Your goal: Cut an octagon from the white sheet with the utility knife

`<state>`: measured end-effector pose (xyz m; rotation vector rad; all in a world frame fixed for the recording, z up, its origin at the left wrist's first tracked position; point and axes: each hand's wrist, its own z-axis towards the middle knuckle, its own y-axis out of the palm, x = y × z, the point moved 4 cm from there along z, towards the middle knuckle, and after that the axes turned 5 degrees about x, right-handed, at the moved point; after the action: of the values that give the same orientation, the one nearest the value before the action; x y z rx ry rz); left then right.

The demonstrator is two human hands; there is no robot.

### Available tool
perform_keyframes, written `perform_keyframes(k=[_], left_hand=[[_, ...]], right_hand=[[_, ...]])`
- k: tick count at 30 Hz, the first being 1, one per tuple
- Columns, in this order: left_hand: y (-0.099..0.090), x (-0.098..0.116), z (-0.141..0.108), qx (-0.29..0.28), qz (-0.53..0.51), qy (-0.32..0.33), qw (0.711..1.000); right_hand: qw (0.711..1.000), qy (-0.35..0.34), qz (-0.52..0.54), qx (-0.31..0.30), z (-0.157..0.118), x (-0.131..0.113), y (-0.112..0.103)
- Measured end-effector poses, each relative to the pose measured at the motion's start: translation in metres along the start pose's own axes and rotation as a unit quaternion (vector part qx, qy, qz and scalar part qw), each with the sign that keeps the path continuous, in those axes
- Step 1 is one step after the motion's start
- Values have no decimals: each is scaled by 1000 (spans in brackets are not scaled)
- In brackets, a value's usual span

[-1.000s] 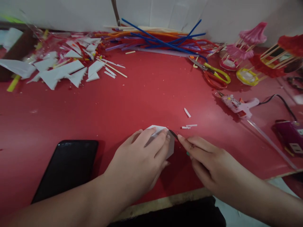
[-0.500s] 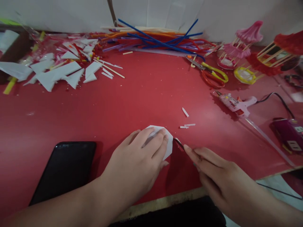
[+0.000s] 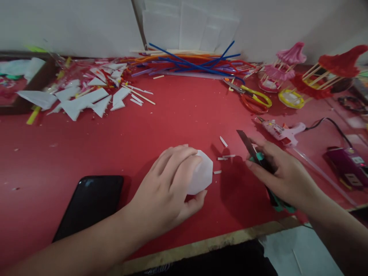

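Observation:
My left hand [image 3: 172,184] is closed around a white, many-sided piece of foam board or card [image 3: 202,174], with fingers over its top and the thumb at its near edge. Part of the piece is hidden under the fingers. To the right, my right hand [image 3: 280,172] grips a green and black utility knife [image 3: 263,163] above the table. Its dark blade is out and points up and to the left, apart from the white piece. Several thin white offcuts [image 3: 223,142] lie on the red table between the two hands.
A black phone [image 3: 89,207] lies at my left forearm. Toward the back are white scraps [image 3: 83,101], pipe cleaners [image 3: 189,63] and scissors [image 3: 253,94]. On the right are a pink glue gun [image 3: 283,130], a purple power strip [image 3: 346,165] and small pink and red carousel-like models [image 3: 330,73].
My right hand has lifted the knife off the white piece's edge and moved right, turning the blade upward. Another small offcut now lies beside the piece. The view has shifted slightly.

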<state>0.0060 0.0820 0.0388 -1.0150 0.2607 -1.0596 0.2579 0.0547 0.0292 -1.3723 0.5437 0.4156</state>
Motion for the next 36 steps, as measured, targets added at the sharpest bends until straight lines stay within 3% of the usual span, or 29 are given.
perform_keyframes(k=[3,5,10,13,15,18,21,24,29,33,36], left_hand=[[0,-5,-1,33,-52,-9,998],[2,-8,-3,50,-79,9,996],[0,-7,-7,63,-83,32,994],[-5,7,-4,52,-17,17,998],[1,25,-4,-20,0,59,998],[27,49,-6,-153,-29,162,974],[57,52,2,-236,-65,209,947],[77,37,22,-265,-86,179,944],[83,7,41,-277,-35,159,947],[75,-44,49,-270,43,82,958],[54,-95,52,-240,99,-2,966]], right_hand=[[980,106,134,-100,10,-5,10],[963,113,203,-138,17,-21,18],[966,28,207,-154,41,-54,35],[959,64,255,-105,58,-43,36],[932,121,336,-56,65,-27,33],[909,148,390,-2,72,-11,30],[900,143,411,35,74,-4,29],[889,137,429,79,76,0,26],[870,139,447,152,81,9,14],[866,146,455,146,81,11,13],[866,145,459,135,79,9,14]])
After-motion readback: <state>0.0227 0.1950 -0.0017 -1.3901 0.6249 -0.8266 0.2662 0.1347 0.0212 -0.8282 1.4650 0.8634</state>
